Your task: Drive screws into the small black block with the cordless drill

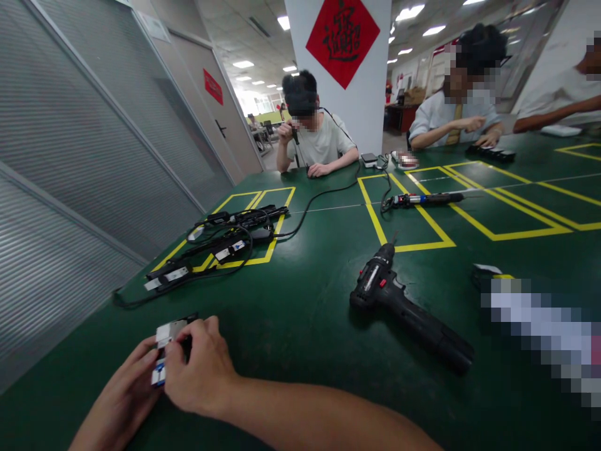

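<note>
Low at the left of the head view, a small white and black block-shaped part with a blue-marked label sits between my hands. My left hand is closed around its near left side, thumb and fingers against the edge. From the right, my right hand grips the same part, its fingers bent over the upper edge and hiding much of it. What exactly the part is cannot be made out. A black cordless drill lies on the green table, to the right of my hands.
Black cables and adapters with white labels lie heaped beyond my hands. A pen-shaped electric tool rests within yellow tape lines. A blurred-out object lies at right. Across the table sit a person with a screwdriver-like tool and other people.
</note>
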{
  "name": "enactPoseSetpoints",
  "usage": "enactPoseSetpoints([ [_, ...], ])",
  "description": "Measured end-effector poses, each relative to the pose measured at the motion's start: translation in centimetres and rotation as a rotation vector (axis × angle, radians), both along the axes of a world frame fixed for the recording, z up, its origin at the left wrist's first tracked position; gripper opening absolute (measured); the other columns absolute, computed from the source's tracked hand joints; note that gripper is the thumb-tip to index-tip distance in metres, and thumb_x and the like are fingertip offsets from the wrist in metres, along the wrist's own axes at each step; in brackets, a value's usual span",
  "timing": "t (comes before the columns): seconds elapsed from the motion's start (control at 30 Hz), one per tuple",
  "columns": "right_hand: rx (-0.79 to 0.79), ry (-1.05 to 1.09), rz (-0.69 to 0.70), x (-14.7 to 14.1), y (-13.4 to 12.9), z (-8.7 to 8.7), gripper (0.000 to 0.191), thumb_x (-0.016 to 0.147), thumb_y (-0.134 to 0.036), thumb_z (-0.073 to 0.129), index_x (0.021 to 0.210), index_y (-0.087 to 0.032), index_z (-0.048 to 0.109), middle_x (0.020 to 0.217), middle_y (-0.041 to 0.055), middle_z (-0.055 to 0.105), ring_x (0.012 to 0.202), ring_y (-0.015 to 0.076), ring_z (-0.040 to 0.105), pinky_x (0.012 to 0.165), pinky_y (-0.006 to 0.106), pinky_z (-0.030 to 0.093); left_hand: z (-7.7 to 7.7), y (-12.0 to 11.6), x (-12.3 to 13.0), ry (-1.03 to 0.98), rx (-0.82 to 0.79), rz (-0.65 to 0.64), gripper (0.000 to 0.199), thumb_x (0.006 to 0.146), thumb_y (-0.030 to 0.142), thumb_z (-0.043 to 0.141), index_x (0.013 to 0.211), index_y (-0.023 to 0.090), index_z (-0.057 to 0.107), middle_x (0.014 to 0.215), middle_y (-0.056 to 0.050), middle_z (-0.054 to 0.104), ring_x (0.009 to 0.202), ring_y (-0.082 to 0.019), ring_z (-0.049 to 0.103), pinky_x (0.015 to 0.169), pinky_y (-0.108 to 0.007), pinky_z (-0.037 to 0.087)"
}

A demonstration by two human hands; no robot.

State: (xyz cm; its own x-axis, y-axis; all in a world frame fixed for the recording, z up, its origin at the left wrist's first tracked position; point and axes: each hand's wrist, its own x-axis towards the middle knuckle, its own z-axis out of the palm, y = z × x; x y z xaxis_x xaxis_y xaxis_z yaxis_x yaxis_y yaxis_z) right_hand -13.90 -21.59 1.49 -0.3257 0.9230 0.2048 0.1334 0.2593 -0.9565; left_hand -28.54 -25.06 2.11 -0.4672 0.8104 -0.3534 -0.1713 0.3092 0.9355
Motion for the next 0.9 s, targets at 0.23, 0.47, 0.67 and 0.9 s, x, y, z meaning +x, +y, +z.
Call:
enactPoseSetpoints([
  [0.23,0.042,0.076,0.003,0.7,-0.6,0.1,0.021,0.083,-0.034,0.055,0.1,-0.023,0.057,0.105,0.0056,0.058,0.094,0.0194,0.065,0.083,0.032,0.053,0.4,-0.3,0.5,0.025,0.042,-0.043,0.063,0.052,0.034,0.081,0.11,0.035,0.057,0.094,0.006,0.07,0.078,-0.02,0.068,0.057,-0.019,0.055],
  [0.47,0.031,0.122,-0.005,1.7,-0.5,0.3,0.02,0.081,-0.031,0.056,0.098,-0.02,0.057,0.102,0.0065,0.058,0.094,0.0188,0.063,0.084,0.033,0.051,0.9,-0.4,1.5,0.1,0.063,-0.174,0.043,0.068,0.045,0.071,0.108,0.04,0.055,0.097,0.009,0.069,0.086,-0.02,0.065,0.062,-0.022,0.053],
  [0.67,-0.001,0.161,-0.061,4.1,0.2,1.7,0.016,0.082,-0.027,0.056,0.096,-0.02,0.058,0.102,0.0064,0.057,0.091,0.0168,0.061,0.083,0.032,0.05,3.7,1.7,4.2,0.191,0.066,-0.32,0.03,0.078,0.038,0.064,0.107,0.039,0.055,0.096,0.01,0.067,0.076,-0.012,0.059,0.064,-0.02,0.047],
  [0.9,-0.089,0.132,-0.101,11.9,2.3,2.3,0.018,0.083,-0.035,0.06,0.089,-0.018,0.063,0.093,0.0046,0.065,0.074,0.0149,0.063,0.065,0.027,0.051,5.0,6.3,10.4,0.212,0.146,-0.722,0.046,0.073,0.035,0.069,0.114,0.026,0.049,0.096,0.0,0.063,0.083,-0.017,0.06,0.068,-0.025,0.048],
])
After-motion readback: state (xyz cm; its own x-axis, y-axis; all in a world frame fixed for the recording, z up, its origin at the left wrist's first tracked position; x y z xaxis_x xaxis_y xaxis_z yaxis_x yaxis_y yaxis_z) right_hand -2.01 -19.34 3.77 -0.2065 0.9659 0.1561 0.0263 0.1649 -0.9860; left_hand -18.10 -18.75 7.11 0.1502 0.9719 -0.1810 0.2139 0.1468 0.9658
